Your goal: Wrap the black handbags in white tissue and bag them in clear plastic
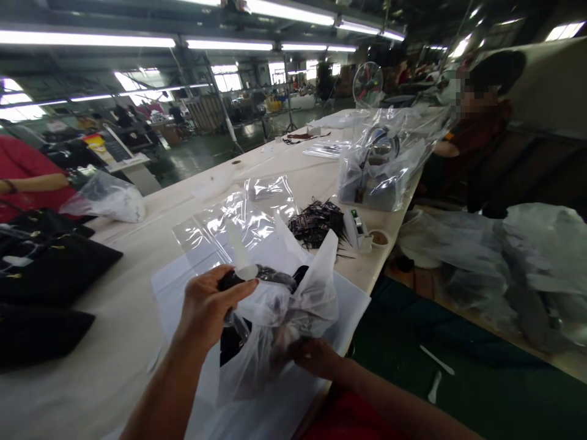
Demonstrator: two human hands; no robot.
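Note:
My left hand (208,299) grips a black bag handle (275,278) partly wrapped in clear film, with a whitish oval piece (247,272) by the thumb. Under it, a translucent plastic bag (316,293) is bunched around a black item whose full shape is hidden. My right hand (316,357) is closed on the lower right of this plastic, a little smeared by motion. White sheets (174,287) lie beneath on the table. Clear glossy sleeves (229,220) are spread just beyond my left hand.
Beyond my hands are a heap of dark thin straps (318,223), a tape roll (379,238) and a plastic-covered bag (378,165) near the edge. Black bags (59,256) lie left. A co-worker (481,110) sits at right; another person's red sleeve (27,165) shows at left.

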